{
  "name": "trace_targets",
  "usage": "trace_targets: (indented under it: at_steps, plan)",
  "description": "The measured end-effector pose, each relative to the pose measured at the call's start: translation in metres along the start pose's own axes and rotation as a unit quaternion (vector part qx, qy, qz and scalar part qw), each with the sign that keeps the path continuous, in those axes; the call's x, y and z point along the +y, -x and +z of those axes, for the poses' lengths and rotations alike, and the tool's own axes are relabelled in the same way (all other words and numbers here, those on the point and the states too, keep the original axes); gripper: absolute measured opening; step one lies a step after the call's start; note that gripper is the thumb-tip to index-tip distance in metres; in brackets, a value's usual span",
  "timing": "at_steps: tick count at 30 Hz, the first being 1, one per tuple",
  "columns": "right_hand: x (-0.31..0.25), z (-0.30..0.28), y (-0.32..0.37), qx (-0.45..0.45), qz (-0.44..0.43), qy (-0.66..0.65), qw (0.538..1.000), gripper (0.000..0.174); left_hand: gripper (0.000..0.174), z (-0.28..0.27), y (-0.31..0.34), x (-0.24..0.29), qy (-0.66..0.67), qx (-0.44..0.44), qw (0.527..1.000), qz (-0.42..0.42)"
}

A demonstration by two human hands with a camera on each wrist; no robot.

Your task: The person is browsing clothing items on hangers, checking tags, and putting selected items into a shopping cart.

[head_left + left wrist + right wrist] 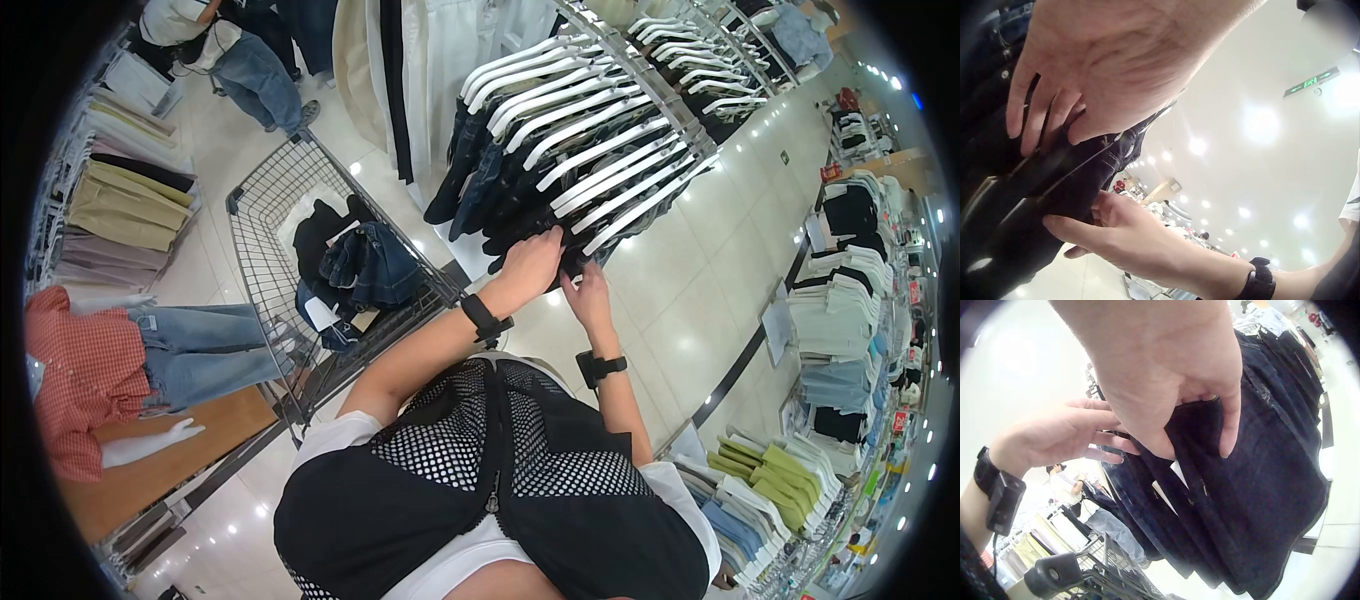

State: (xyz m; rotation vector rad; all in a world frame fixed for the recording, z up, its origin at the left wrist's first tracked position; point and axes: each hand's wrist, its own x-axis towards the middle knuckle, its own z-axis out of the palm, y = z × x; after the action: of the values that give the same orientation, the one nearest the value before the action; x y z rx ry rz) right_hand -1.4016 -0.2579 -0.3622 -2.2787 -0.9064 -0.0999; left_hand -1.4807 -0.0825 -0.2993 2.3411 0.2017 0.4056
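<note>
My right hand (1166, 369) holds the upper edge of a dark denim garment (1260, 469), its thumb on one side and fingers on the other. Beside it, my left hand (535, 262) reaches over the neighbouring dark garments. Its fingers (1038, 119) are extended against the dark cloth in the left wrist view. These garments hang in a tight row from white hangers (600, 145), with both hands at the row's near end. White tags (1165, 495) show between the hanging pieces.
A wire shopping cart (262, 180) stands left of the rack, with folded denim clothes (370, 265) inside. Further left is a mannequin (90, 360) in a red checked shirt and jeans. Another person (255, 75) stands beyond the cart. Clothes racks (835, 310) line the right side.
</note>
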Motion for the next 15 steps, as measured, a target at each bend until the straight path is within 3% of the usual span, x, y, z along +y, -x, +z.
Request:
trace_targets:
  at_steps: [15]
  plan:
    - [-0.004,-0.004,0.001,0.004,0.028,0.002,1.000,0.026,0.027,0.010,0.010,-0.008,0.006,0.023,1.000,0.020]
